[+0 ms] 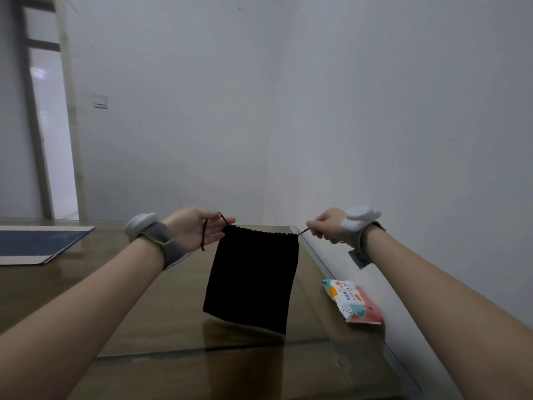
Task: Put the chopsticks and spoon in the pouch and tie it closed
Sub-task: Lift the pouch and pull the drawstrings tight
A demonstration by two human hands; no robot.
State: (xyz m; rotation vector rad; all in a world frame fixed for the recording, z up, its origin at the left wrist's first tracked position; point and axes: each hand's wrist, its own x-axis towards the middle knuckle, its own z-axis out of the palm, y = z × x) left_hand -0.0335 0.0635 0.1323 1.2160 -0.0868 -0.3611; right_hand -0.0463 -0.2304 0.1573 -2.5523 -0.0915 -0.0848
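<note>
A black drawstring pouch (252, 280) hangs in the air above the glass-topped table (161, 319), its gathered mouth at the top. My left hand (196, 229) pinches the left end of the dark drawstring (204, 236), whose loose loop dangles over my palm. My right hand (328, 226) is closed on the right end of the cord, and the cord is stretched between both hands. The pouch's lower edge is just above its reflection in the glass. No chopsticks or spoon are visible; what the pouch holds is hidden.
A colourful pack of wet wipes (353, 301) lies at the table's right edge against the white wall. A blue-and-white flat board (37, 243) rests at the far left. Both wrists carry grey straps with white sensors. A doorway stands at the back left.
</note>
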